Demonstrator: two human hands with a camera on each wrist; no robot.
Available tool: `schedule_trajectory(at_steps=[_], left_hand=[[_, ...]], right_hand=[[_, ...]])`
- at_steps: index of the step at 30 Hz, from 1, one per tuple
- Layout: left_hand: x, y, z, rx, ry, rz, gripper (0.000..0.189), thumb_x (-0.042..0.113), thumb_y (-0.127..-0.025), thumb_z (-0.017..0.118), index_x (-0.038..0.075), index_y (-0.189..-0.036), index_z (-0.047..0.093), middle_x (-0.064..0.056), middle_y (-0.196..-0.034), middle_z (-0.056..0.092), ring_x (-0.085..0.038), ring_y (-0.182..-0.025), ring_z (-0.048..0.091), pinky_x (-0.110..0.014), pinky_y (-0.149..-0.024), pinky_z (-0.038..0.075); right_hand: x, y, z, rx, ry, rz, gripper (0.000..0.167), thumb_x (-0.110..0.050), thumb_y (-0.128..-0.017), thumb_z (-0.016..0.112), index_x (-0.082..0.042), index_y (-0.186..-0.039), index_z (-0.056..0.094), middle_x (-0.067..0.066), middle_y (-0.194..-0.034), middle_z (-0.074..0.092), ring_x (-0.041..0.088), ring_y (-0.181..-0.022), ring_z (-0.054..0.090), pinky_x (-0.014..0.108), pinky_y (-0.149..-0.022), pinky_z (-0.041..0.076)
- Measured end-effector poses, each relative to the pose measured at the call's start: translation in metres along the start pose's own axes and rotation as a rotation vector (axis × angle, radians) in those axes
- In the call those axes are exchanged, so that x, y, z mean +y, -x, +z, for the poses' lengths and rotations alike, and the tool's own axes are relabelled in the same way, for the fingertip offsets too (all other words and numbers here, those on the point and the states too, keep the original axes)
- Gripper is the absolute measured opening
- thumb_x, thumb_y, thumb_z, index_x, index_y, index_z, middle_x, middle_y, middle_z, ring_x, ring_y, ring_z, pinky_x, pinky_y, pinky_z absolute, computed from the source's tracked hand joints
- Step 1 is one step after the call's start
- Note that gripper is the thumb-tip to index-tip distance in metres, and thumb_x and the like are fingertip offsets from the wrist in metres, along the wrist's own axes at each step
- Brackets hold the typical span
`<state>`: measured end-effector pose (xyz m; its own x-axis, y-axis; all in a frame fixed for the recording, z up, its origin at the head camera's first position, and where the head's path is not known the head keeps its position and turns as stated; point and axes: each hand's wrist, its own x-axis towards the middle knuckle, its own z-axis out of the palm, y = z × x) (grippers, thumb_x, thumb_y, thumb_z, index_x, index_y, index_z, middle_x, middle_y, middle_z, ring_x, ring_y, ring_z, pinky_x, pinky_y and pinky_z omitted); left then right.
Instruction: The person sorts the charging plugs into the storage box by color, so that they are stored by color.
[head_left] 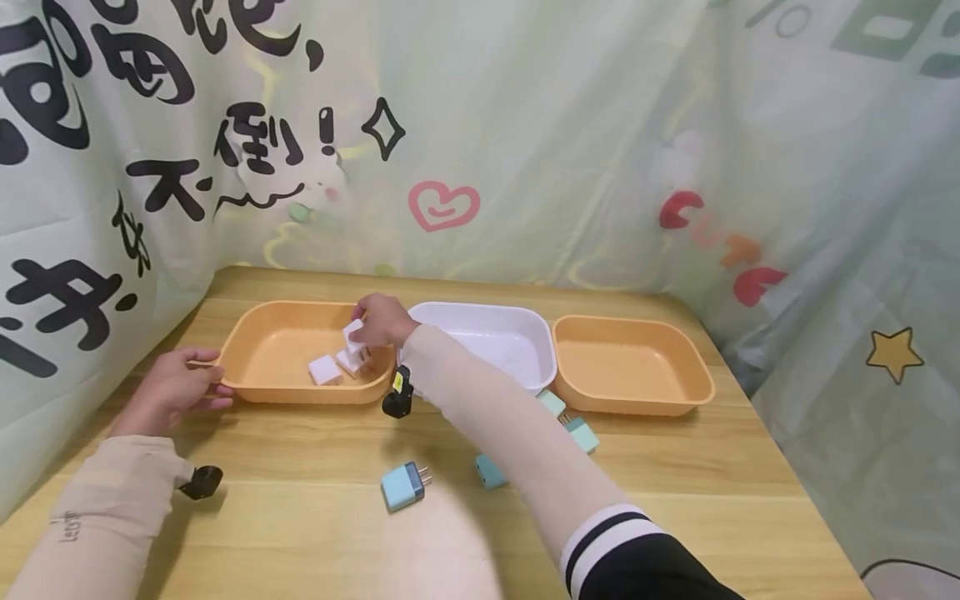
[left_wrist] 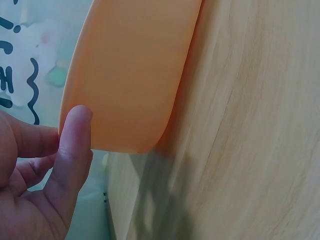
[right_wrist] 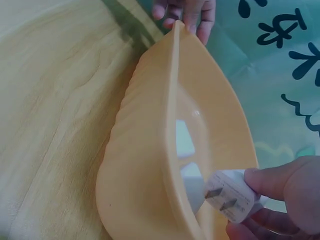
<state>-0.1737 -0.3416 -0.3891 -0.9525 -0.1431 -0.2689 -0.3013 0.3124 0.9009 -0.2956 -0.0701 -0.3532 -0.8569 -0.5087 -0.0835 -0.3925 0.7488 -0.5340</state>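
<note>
My right hand [head_left: 384, 321] pinches a white plug charger [right_wrist: 231, 196] between thumb and fingers, its two metal prongs showing in the right wrist view. It is over the right end of the left orange tray [head_left: 262, 390]. Inside that tray lie more white chargers [head_left: 325, 369], close below the held one. At the tray's left end, my left hand [head_left: 176, 385] grips the rim between thumb and fingers, as the left wrist view [left_wrist: 55, 170] also shows around the orange wall.
A white tray [head_left: 480, 310] stands in the middle, and another orange tray [head_left: 633, 404] to its right. Blue chargers lie on the wooden table [head_left: 300, 500]: one in front [head_left: 402, 486], others [head_left: 582, 435] near the right forearm. A printed curtain [head_left: 525, 125] hangs behind.
</note>
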Motion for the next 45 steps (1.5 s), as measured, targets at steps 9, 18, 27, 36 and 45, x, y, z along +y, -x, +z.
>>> schedule_trajectory(at_steps=[9,18,27,36,45], left_hand=[[-0.001,0.000,-0.001,0.001,-0.005,-0.026,0.050,0.001,-0.102,0.037,-0.018,-0.143,0.015,-0.038,-0.124,0.041,-0.018,-0.076,0.066,-0.036,-0.075,0.060],[-0.004,0.002,-0.001,0.007,-0.006,-0.024,0.050,0.002,-0.102,0.036,-0.019,-0.143,0.015,-0.040,-0.127,0.039,-0.016,-0.076,0.066,-0.036,-0.075,0.060],[-0.004,0.002,-0.003,0.005,-0.011,-0.012,0.050,0.001,-0.101,0.036,-0.019,-0.142,0.015,-0.040,-0.124,0.042,-0.016,-0.076,0.066,-0.036,-0.075,0.060],[0.001,0.002,0.000,0.012,-0.004,-0.016,0.050,0.001,-0.102,0.036,-0.019,-0.143,0.015,-0.040,-0.126,0.040,-0.016,-0.075,0.066,-0.036,-0.075,0.060],[0.001,0.002,0.000,0.003,-0.006,-0.004,0.049,0.001,-0.101,0.037,-0.020,-0.141,0.017,-0.038,-0.121,0.044,-0.015,-0.074,0.066,-0.037,-0.074,0.061]], right_hand=[[-0.005,-0.009,0.011,0.053,0.204,0.052,0.027,-0.014,-0.087,0.070,-0.019,-0.113,0.068,-0.006,-0.102,0.066,0.010,-0.086,0.058,0.021,-0.069,0.050],[-0.008,-0.012,0.026,0.031,0.361,0.017,0.027,-0.009,-0.092,0.062,-0.021,-0.115,0.070,-0.006,-0.107,0.068,0.009,-0.091,0.062,0.024,-0.077,0.054],[-0.012,-0.005,0.024,-0.094,0.403,-0.056,0.031,-0.013,-0.092,0.063,-0.018,-0.122,0.068,-0.007,-0.116,0.067,0.008,-0.101,0.058,0.017,-0.091,0.047],[-0.011,-0.007,0.026,-0.139,0.496,-0.098,0.032,-0.013,-0.091,0.063,-0.019,-0.122,0.068,-0.008,-0.116,0.066,0.008,-0.097,0.057,0.016,-0.085,0.046],[-0.013,-0.002,0.016,-0.182,0.353,-0.033,0.027,-0.021,-0.098,0.054,-0.014,-0.120,0.068,-0.004,-0.110,0.066,0.009,-0.091,0.056,0.017,-0.077,0.047]])
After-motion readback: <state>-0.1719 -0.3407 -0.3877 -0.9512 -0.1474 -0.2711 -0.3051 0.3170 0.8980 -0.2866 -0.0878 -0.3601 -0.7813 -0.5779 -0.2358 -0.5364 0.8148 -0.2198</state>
